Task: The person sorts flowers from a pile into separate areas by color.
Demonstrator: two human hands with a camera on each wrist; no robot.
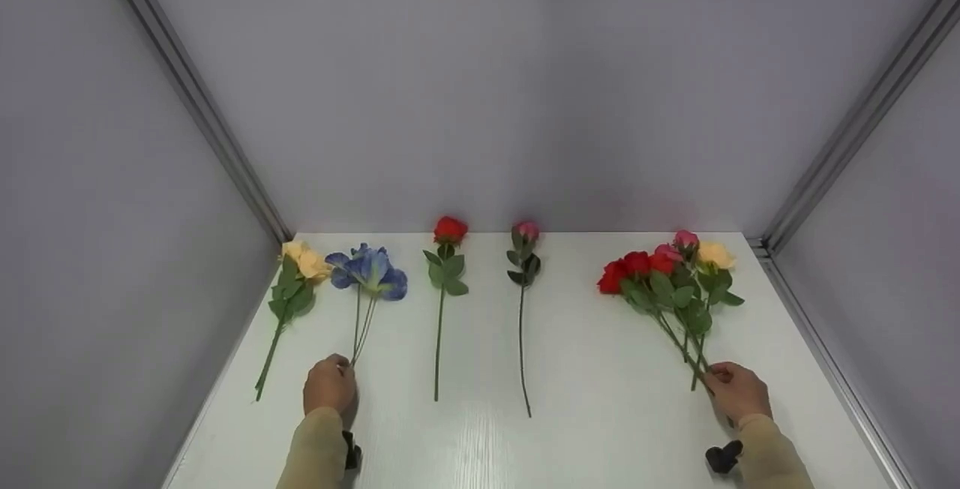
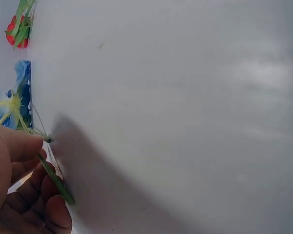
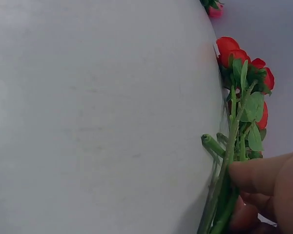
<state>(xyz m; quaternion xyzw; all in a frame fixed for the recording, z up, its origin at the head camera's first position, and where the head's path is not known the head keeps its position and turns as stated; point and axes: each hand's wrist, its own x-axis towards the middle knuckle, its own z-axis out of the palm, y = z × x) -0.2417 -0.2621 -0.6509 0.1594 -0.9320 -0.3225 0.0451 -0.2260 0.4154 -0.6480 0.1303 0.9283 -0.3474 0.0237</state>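
Observation:
On the white table (image 1: pixel 600 399) lie several artificial flowers. My left hand (image 1: pixel 330 384) pinches the thin stem ends of the blue flower (image 1: pixel 369 270); in the left wrist view the fingers (image 2: pixel 24 195) curl round a green stem (image 2: pixel 56 181) below the blue bloom (image 2: pixel 17 100). My right hand (image 1: pixel 739 391) grips the stems of a mixed bunch (image 1: pixel 667 273) of red, pink and yellow roses lying at the right; in the right wrist view the fingers (image 3: pixel 268 180) close on the stems (image 3: pixel 224 185) under the red blooms (image 3: pixel 239 56).
A yellow flower (image 1: pixel 300 271) lies at the far left, by the left wall. A single red rose (image 1: pixel 448 249) and a single pink rose (image 1: pixel 526 249) lie side by side in the middle. Grey walls enclose the table on three sides.

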